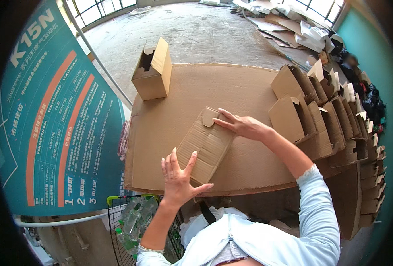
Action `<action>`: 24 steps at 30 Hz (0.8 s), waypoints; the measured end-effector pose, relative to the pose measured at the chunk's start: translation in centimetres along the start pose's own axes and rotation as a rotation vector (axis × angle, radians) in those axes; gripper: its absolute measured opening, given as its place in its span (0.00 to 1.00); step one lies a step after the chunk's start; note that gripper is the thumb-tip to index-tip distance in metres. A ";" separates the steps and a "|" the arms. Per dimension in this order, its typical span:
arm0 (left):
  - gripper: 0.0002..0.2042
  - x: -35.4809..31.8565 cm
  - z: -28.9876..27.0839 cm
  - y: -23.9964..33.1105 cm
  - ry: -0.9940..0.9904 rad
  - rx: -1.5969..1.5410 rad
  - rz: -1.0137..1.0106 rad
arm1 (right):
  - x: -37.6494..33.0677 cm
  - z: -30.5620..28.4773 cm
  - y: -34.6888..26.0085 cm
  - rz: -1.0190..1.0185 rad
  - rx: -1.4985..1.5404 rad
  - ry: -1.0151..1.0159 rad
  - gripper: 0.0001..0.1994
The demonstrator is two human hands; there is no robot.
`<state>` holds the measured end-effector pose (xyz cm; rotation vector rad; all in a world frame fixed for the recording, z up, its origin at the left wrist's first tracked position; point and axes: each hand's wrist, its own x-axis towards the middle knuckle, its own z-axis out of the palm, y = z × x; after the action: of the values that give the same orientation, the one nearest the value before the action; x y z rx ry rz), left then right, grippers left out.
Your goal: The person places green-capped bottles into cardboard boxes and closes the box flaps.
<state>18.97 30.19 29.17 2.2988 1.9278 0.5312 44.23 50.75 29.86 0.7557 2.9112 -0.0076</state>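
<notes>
A small brown cardboard box (205, 148) lies slanted on the large cardboard-topped surface, a rounded tab showing near its far end. My left hand (178, 175) is at its near left end, fingers spread and touching the edge, with the thumb by the near corner. At the far end, my right hand (245, 126) reaches in from the right. Its stretched fingers rest on the box beside the rounded tab, and its remaining fingers are partly hidden. How deep the box stands is hard to tell.
An open carton (158, 77) stands at the table's (187, 82) far left corner. Several open boxes (318, 119) are stacked along the right side. A wire basket of plastic bottles (136, 221) stands below left, near a printed teal banner (72, 133). Flattened cardboard (280, 29) lies on the floor behind.
</notes>
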 end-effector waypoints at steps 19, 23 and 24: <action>0.34 13.0 7.2 2.2 0.278 0.167 -0.334 | 12.3 3.3 7.9 0.228 -0.261 0.402 0.40; 0.32 20.3 10.4 -1.6 0.426 0.234 -0.382 | 10.3 4.1 4.6 0.299 0.213 0.683 0.40; 0.32 22.2 10.5 -2.4 0.439 0.227 -0.383 | 8.8 3.8 2.9 0.295 0.375 0.722 0.41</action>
<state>23.21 53.72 23.17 1.9600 2.6769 0.8619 38.49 57.36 25.03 1.5193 3.4653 -0.3229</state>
